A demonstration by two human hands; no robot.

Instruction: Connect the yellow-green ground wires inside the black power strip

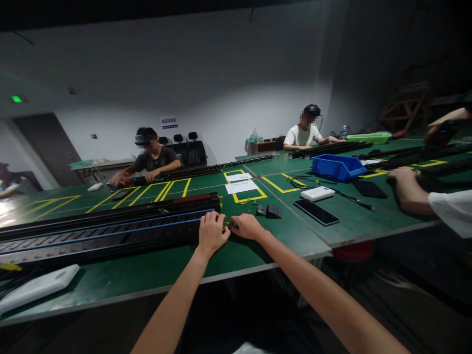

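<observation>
A long black rail [147, 231], with red dots and blue strips along it, stretches across the table from the left. My left hand [212, 232] is closed over its right end, fingers bent on top and the thumb toward the right. Just beyond that end, my right hand [246, 226] is closed in a pinch. Between the two hands shows a small yellow wire end [226, 225], at my right fingertips; its exact shape is too small to tell. Behind my hands, two small black blocks [273, 211] lie on the table.
A black phone [316, 212], a white power bank [317, 193] and a blue bin [337, 166] are to the right. Another white power bank [40, 287] lies at front left. Paper labels [241, 187] lie ahead. Co-workers sit across the table; a co-worker's hand [409, 189] is at right.
</observation>
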